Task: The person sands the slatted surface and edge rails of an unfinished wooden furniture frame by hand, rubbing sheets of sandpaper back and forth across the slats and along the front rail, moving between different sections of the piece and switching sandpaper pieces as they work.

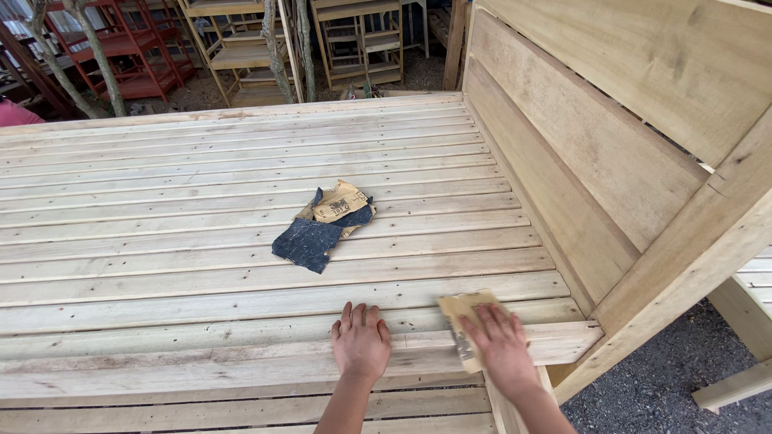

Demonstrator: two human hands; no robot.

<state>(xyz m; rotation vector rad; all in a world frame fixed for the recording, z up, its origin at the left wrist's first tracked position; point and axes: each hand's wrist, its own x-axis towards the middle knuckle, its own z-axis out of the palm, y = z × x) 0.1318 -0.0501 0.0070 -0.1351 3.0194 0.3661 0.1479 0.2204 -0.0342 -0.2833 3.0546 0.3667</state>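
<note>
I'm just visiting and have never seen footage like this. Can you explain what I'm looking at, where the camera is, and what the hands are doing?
There is no machine here: these are a person's two bare hands, filmed by one camera worn on their head, looking down. The left hand lies flat and empty on a pale wooden slatted platform. The right hand presses a tan sheet of sandpaper onto the slats near the edge. Farther up lies a crumpled pile of used sandpaper, dark on one side, tan on the other. A plank backrest rises on the right. Behind stand more wooden frames and red shelving.
</note>
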